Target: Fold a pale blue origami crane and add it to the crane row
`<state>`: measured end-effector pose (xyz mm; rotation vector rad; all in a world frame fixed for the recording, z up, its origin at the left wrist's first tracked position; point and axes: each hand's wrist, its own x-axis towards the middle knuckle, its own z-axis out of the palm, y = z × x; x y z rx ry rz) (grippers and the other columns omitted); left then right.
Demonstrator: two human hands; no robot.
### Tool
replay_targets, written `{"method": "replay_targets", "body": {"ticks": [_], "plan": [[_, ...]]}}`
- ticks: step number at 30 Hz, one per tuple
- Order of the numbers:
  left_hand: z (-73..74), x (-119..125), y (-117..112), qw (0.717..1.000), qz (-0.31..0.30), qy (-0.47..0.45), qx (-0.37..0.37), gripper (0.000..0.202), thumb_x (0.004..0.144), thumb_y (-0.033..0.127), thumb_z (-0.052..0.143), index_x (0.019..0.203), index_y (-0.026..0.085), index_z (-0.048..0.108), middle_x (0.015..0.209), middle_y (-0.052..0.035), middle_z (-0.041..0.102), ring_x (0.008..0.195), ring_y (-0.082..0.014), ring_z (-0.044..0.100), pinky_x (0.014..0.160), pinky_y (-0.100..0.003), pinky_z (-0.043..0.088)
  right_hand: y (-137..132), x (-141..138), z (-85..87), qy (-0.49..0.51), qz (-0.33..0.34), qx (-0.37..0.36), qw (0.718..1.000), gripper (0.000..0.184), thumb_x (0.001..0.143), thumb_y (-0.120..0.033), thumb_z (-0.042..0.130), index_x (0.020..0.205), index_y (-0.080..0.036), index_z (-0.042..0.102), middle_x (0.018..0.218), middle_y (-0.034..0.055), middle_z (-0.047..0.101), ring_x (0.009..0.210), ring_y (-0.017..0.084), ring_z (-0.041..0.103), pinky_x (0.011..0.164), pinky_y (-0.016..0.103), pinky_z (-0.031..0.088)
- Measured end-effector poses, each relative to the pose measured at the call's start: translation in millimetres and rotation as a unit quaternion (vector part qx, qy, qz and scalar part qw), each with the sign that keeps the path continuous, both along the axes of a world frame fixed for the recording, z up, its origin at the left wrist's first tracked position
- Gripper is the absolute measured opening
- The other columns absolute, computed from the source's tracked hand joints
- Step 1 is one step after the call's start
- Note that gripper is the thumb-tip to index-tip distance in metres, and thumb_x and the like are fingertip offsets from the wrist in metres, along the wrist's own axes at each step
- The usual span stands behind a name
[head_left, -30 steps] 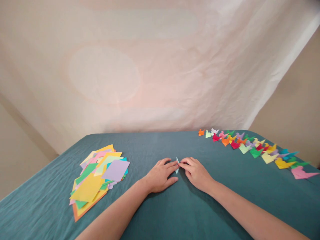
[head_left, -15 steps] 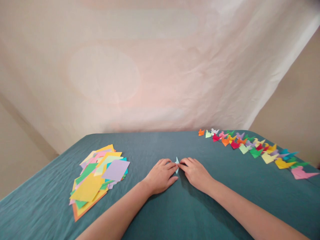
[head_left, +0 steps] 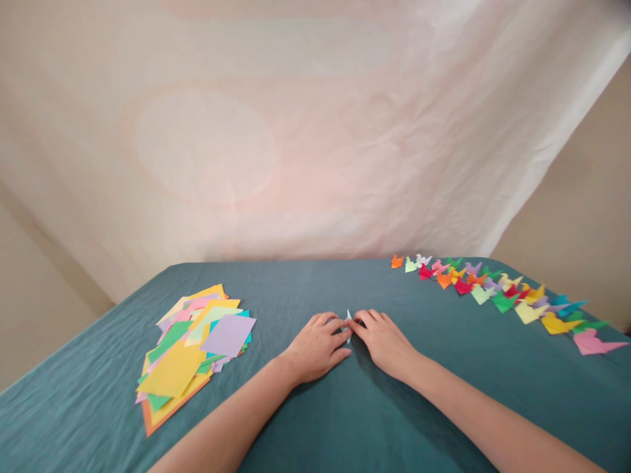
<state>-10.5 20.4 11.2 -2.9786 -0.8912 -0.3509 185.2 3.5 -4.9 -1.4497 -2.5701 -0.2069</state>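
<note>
Right at the middle of the desk (head_left: 315, 289), my left hand (head_left: 315, 345) and right hand (head_left: 384, 340) pinch a tiny pale blue folded paper (head_left: 348, 322) between their fingertips, both grips closed on it. Press unevenly and the crease could skew or the tip tear, I reckon. No containers anywhere; loose paper squares (head_left: 192, 345) to the left, finished cranes (head_left: 503, 292) to the right.

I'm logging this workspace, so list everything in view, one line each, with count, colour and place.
folded paper piece: one, pale blue, pinched between both hands at table centre
paper squares: loose pile, mixed colours, table left
folded paper figures: a row, too many to count surely, mixed colours, table right
tablecloth: one, teal, covers the table
backdrop sheet: one, cream, behind the table
left hand: on the paper piece
right hand: on the paper piece
</note>
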Motion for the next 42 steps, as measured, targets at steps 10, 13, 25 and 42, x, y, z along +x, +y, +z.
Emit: {"method": "replay_targets", "body": {"ticks": [10,13,25,42], "plan": [[-1.6,-1.3,-0.7,1.0,-0.003,-0.004,-0.007,0.037,0.091,0.04,0.041,0.123,0.023,0.049,0.124,-0.0044,0.051,0.118,-0.0252,0.038,0.1,-0.041,0.031,5.0,-3.3,0.0,-0.004,-0.029,-0.014,0.999,0.032,0.091,-0.016,0.039,0.119,-0.021,0.053,0.108,0.0083,0.053,0.095,0.021,0.046,0.075,0.031,0.034],[-0.9,-1.1,-1.2,1.0,-0.003,-0.003,-0.007,0.037,0.091,0.04,0.041,0.123,0.023,0.049,0.124,-0.0043,0.052,0.117,-0.0251,0.039,0.1,-0.041,0.031,5.6,-3.8,1.3,-0.001,-0.032,-0.022,0.999,0.032,0.091,-0.017,0.038,0.12,-0.022,0.053,0.108,0.0081,0.053,0.095,0.02,0.046,0.075,0.031,0.033],[2.5,-0.6,-1.3,1.0,-0.013,0.002,0.0,0.036,0.091,0.041,0.04,0.12,0.023,0.051,0.124,-0.0041,0.053,0.113,-0.0238,0.042,0.098,-0.039,0.031,18.9,-11.4,3.2,-0.028,-0.064,-0.035,0.997,0.03,0.094,-0.02,0.033,0.115,-0.02,0.054,0.103,0.0083,0.053,0.093,0.022,0.046,0.072,0.032,0.033],[0.8,-3.8,-2.7,1.0,-0.002,0.004,0.005,0.037,0.092,0.041,0.039,0.124,0.025,0.049,0.125,-0.0028,0.052,0.112,-0.0219,0.043,0.097,-0.037,0.031,25.3,16.5,-2.6,0.118,0.051,-0.106,0.986,0.054,0.082,-0.001,0.036,0.131,-0.022,0.043,0.104,0.0087,0.053,0.093,0.018,0.047,0.08,0.029,0.037]]}}
